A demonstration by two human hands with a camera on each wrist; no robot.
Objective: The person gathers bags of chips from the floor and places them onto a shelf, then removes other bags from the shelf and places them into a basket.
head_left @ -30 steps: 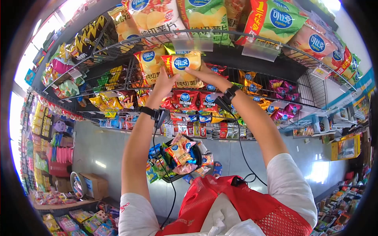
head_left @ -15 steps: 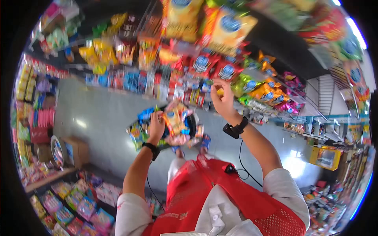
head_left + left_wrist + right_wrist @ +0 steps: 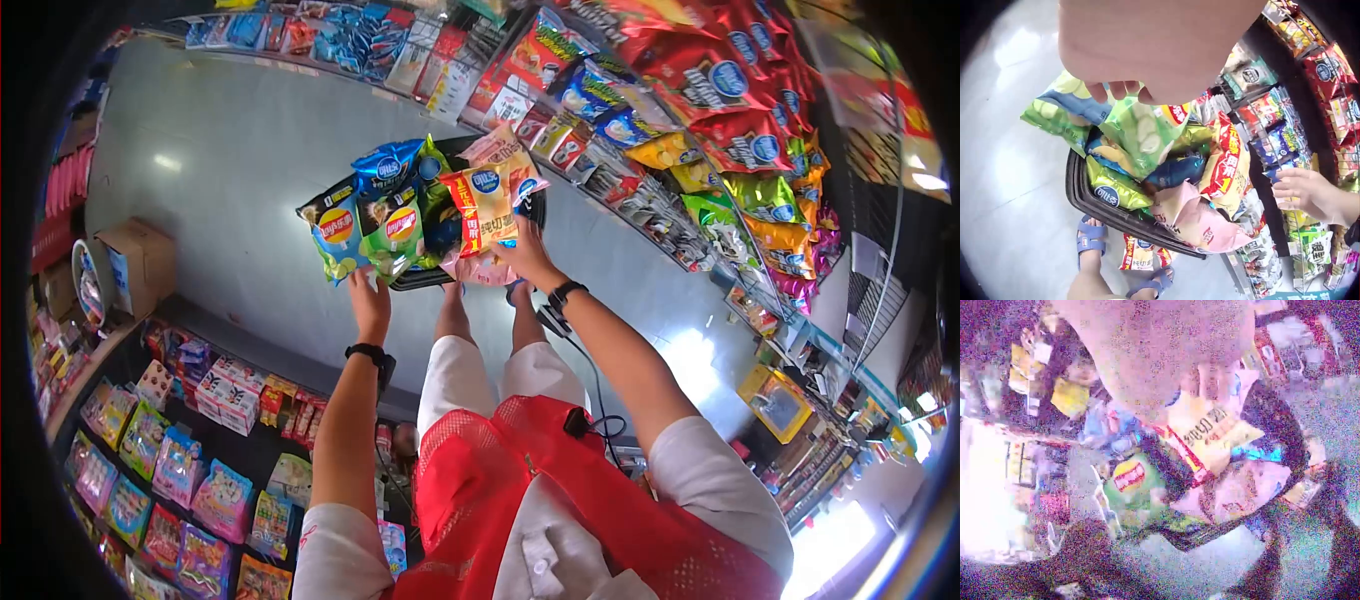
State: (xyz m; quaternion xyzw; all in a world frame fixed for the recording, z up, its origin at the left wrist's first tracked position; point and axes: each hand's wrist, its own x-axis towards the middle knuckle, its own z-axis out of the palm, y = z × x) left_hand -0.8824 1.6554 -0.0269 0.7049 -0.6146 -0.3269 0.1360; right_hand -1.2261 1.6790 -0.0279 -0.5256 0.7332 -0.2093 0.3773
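In the head view my left hand [image 3: 369,305] touches the lower edge of two Lay's chip bags, one green [image 3: 393,232] and one dark-and-green [image 3: 336,236]. In the left wrist view its fingertips overlap the green bags, and the thumb is hidden. My right hand [image 3: 528,258] is at the lower corner of a yellow potato chip bag [image 3: 492,208] with a red stripe, its fingers lying over that bag in the noisy right wrist view. Both bag groups top a black basket [image 3: 1077,186], heaped with a blue bag [image 3: 386,168], a pink bag [image 3: 1207,231] and others.
Snack shelves [image 3: 735,215] run along the right, with red chip bags [image 3: 715,85] above. Candy packets [image 3: 180,465] fill a display at lower left, near a cardboard box [image 3: 140,262]. My sandalled feet [image 3: 1090,240] stand beside the basket; one more chip bag [image 3: 1137,253] lies there.
Both hands have left the chip bags on the shelf and come down to the basket, the left first, then the right. The head view has turned down toward the basket.
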